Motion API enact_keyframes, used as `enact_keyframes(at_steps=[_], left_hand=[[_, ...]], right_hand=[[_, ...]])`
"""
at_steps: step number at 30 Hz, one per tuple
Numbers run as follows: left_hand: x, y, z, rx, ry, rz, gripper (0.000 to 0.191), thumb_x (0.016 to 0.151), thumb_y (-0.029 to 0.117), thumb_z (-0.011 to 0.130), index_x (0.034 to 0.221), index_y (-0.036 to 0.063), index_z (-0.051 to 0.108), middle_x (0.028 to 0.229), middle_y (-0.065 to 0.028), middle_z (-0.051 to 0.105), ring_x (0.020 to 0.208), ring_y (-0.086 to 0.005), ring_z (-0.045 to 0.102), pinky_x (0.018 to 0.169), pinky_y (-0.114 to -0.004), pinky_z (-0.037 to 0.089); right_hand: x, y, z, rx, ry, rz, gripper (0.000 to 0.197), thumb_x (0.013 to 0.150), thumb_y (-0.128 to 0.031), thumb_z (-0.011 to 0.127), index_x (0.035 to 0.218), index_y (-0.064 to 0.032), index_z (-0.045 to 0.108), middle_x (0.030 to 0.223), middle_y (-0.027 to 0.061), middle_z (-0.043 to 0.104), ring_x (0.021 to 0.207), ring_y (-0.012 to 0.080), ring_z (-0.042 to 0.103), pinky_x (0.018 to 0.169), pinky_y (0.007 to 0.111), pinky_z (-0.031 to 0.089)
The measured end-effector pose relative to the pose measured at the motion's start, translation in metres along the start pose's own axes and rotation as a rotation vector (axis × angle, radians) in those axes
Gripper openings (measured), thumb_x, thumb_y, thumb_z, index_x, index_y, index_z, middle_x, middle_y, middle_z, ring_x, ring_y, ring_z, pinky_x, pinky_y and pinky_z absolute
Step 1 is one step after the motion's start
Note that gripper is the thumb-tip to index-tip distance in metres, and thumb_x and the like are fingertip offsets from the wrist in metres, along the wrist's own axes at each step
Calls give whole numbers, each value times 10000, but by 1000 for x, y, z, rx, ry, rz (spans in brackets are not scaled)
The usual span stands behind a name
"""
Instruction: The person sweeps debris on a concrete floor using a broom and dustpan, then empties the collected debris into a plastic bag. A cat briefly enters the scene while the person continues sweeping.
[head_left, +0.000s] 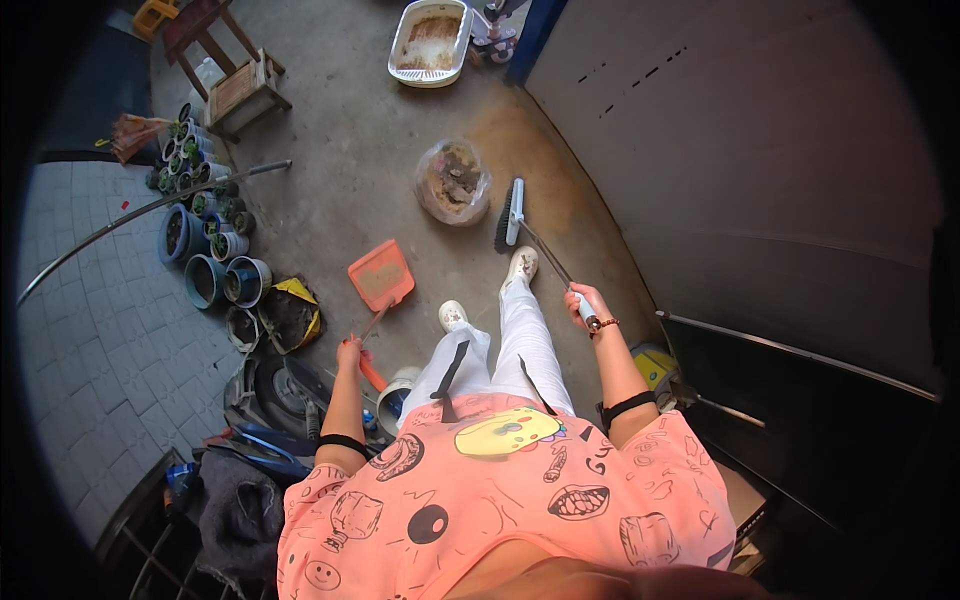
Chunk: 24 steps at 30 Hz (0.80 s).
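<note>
My left hand (350, 351) grips the handle of an orange dustpan (382, 275), whose pan is low over the concrete floor with some sandy dirt in it. In my right hand (587, 306) is the white grip of a long-handled broom. The broom head (514, 212), pale blue-white with dark bristles, is down by the floor just ahead of my right shoe. Between broom and dustpan, farther forward, stands a clear plastic bag (453, 182) filled with brown soil and clumps. Whether the dustpan touches the floor I cannot tell.
Several potted plants (196, 150) and pots line the left, near a yellow bag of soil (291, 313) and a vehicle wheel (281, 390). Ahead are a wooden chair (244, 94) and a soiled white litter tray (431, 43). A dark wall panel (720, 165) bounds the right. A bucket (397, 397) stands beside my left leg.
</note>
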<state>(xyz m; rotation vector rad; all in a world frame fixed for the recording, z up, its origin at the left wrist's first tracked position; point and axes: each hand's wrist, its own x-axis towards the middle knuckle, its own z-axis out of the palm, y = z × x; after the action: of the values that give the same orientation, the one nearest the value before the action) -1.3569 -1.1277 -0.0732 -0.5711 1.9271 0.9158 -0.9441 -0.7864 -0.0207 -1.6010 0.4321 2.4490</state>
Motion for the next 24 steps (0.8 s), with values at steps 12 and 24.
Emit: enact_keyframes(at_steps=[12, 24], left_hand=[[-27, 4, 7, 298, 474, -42, 647, 668, 95, 629, 1244, 49, 337, 1189, -136, 456, 1075, -254, 465, 884, -362, 380], [-56, 20, 10, 325, 475, -59, 824, 665, 141, 662, 1344, 64, 201, 1247, -172, 415, 1084, -271, 457, 883, -348, 382]], right_hand=[[-36, -126, 92, 21, -221, -31, 240, 882, -244, 485, 1014, -44, 475, 647, 3, 445, 475, 49, 401, 382, 158, 379], [185, -238, 277, 33, -193, 31, 258, 881, -262, 461, 821, -18, 401, 625, 44, 457, 464, 100, 445, 387, 180, 411]])
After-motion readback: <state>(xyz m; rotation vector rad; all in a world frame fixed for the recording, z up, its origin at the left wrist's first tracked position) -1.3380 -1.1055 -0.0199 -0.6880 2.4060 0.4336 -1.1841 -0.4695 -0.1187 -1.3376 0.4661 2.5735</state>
